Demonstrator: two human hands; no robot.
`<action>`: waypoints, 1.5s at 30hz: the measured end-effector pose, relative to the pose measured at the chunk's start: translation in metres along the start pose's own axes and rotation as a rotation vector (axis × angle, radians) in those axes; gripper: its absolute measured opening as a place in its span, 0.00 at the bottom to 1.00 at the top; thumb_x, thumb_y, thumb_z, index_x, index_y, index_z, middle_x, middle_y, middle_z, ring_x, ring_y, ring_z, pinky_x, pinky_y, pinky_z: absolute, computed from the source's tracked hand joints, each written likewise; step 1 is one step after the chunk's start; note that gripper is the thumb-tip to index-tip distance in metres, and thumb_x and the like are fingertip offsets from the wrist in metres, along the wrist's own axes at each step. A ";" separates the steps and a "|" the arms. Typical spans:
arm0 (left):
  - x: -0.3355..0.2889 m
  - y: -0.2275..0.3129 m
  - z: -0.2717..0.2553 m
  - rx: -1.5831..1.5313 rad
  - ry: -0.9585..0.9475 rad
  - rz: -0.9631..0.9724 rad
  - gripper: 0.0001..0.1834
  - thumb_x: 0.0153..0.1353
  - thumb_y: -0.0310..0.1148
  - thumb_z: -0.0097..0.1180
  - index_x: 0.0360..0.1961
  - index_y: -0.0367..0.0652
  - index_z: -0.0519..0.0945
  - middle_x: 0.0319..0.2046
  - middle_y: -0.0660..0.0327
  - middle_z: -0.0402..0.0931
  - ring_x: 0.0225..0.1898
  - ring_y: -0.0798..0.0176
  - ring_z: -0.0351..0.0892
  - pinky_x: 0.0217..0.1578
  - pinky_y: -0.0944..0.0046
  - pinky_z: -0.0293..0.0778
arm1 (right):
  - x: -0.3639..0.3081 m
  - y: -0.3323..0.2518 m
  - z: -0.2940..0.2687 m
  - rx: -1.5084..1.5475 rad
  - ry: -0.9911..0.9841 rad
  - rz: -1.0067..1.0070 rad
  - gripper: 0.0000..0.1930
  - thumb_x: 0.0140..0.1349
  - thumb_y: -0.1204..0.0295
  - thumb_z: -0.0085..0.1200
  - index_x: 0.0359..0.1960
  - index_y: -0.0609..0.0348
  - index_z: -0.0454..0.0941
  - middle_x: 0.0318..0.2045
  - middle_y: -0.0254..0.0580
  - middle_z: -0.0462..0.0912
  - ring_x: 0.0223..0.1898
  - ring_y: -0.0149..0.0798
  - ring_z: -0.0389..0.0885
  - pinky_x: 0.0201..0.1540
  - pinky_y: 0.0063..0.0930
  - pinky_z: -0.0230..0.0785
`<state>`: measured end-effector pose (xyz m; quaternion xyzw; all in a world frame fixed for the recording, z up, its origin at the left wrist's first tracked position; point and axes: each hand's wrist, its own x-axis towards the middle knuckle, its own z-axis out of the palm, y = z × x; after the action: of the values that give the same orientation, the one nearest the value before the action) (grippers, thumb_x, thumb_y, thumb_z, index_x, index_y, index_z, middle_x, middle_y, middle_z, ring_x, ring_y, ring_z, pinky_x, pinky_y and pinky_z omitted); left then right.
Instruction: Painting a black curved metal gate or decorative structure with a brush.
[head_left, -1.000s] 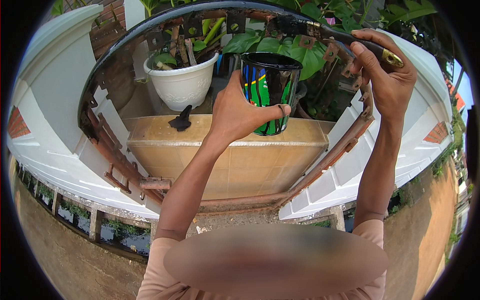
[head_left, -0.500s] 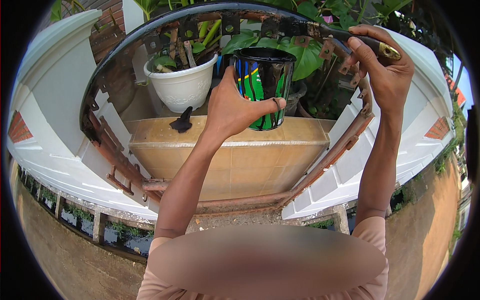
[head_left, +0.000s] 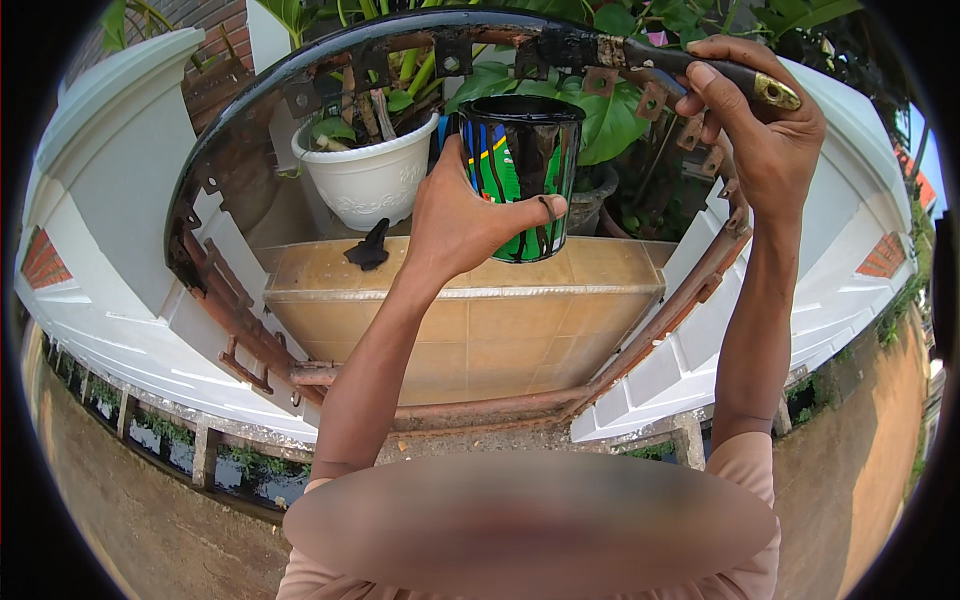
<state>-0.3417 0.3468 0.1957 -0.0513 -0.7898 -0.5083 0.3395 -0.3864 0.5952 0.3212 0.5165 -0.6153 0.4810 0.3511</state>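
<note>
My left hand (head_left: 462, 218) is wrapped around a green paint can (head_left: 515, 170) with black drips down its side, holding it upright. A smear of black paint marks that thumb. In my right hand (head_left: 765, 140) is a paintbrush (head_left: 652, 58), gripped by its dark handle. The brush's black bristles touch the top bar of a curved metal frame (head_left: 375, 28), above and to the right of the can. Glossy black covers the frame's upper left stretch, while its lower right side is rusty brown. Small tabs with holes line its inner edge.
Behind the frame, a white flowerpot (head_left: 370, 175) holds a plant, near a tiled ledge (head_left: 470, 275). A black scrap (head_left: 370, 246) lies on the ledge. White walls (head_left: 105, 200) flank the frame. Broad green leaves (head_left: 610, 120) hang behind the can.
The brush has moved left along the top bar with my right hand, its bristles further onto the bar. The can stays in my left hand, and the view has shifted slightly.
</note>
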 end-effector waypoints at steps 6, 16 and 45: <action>-0.004 0.001 -0.002 0.009 0.018 0.009 0.45 0.42 0.42 0.82 0.61 0.37 0.74 0.50 0.55 0.84 0.51 0.61 0.84 0.57 0.59 0.78 | 0.005 0.007 0.008 -0.066 0.055 0.004 0.10 0.67 0.74 0.65 0.48 0.61 0.87 0.29 0.38 0.89 0.30 0.27 0.88 0.27 0.15 0.73; -0.004 -0.002 -0.002 0.008 0.035 0.018 0.47 0.39 0.48 0.82 0.57 0.35 0.74 0.47 0.53 0.84 0.48 0.56 0.85 0.54 0.57 0.78 | 0.005 0.004 0.002 -0.004 -0.015 -0.099 0.11 0.66 0.75 0.66 0.50 0.57 0.88 0.45 0.41 0.90 0.37 0.32 0.90 0.32 0.21 0.81; -0.014 -0.008 -0.024 0.014 0.088 0.021 0.49 0.37 0.54 0.80 0.57 0.36 0.75 0.46 0.49 0.85 0.48 0.50 0.87 0.52 0.54 0.79 | 0.015 0.014 0.039 0.056 0.118 -0.049 0.11 0.68 0.74 0.64 0.50 0.62 0.87 0.36 0.45 0.91 0.36 0.34 0.91 0.37 0.22 0.84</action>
<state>-0.3229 0.3270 0.1873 -0.0348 -0.7769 -0.5012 0.3795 -0.4012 0.5535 0.3203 0.5117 -0.5669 0.5191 0.3839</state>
